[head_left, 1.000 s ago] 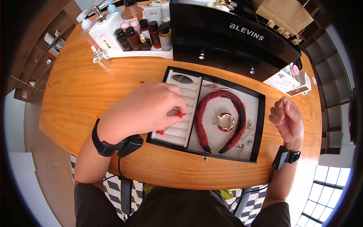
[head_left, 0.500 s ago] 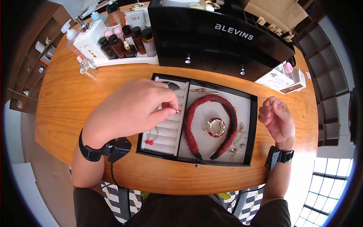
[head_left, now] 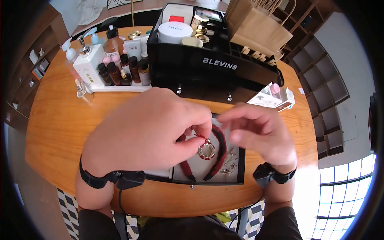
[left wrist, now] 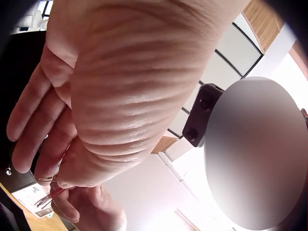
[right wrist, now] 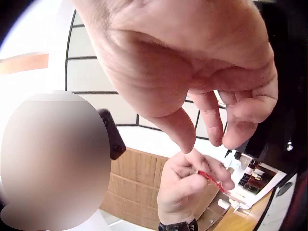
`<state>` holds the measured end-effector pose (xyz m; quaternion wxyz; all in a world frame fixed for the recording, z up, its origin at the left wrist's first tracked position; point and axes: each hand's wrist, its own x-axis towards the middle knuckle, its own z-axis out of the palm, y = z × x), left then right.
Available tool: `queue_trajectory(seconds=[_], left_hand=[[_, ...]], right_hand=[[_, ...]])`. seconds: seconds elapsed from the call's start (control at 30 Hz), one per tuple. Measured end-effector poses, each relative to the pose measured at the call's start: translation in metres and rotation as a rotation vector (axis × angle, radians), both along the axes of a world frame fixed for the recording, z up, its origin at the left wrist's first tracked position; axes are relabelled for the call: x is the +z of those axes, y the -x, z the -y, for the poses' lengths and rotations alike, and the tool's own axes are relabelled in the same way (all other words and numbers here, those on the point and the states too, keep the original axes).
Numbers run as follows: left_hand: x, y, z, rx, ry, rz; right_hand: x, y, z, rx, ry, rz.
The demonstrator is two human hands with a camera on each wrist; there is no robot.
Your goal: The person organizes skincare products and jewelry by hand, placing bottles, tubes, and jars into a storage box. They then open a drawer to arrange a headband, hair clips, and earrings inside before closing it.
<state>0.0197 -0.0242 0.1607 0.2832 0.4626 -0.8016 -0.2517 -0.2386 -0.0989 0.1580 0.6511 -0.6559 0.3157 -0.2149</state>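
Note:
My left hand is raised over the drawer tray. Its thumb and fingertips pinch a slim red piece of jewelry with a fine metal wire; most of it is hidden by the fingers in the head view. Facing it from the right, my right hand has loosely spread, slightly blurred fingers and holds nothing, its fingertips close to the pinched piece. Below lie a dark red headband and a round gold-and-red ornament. Small floral metal pieces lie on the tray's right. My left hand hides most of the left compartment.
Behind the tray stands a black BLEVINS cabinet with small knobs, jars on top and paper bags at its right. Pump bottles and small dark bottles stand back left. A white box is at the cabinet's right.
My left hand has moved right and up from the left compartment, still pinching the red piece. My right hand has come in leftward toward it, its fingers spreading. The head view has tilted up.

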Motion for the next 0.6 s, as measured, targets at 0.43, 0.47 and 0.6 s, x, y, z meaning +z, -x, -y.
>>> queue_trajectory(seconds=[0.43,0.47,0.6], left_hand=[[-0.011,-0.001,-0.001,0.043,0.154,-0.036],[-0.011,-0.001,0.0,0.04,0.146,-0.035],[-0.008,-0.002,0.0,0.055,0.106,-0.058]], right_hand=[[-0.027,-0.031,0.008,0.255,-0.13,-0.006],[-0.023,-0.03,0.01,0.243,-0.093,-0.065],[-0.022,-0.028,0.012,0.212,-0.014,-0.106]])
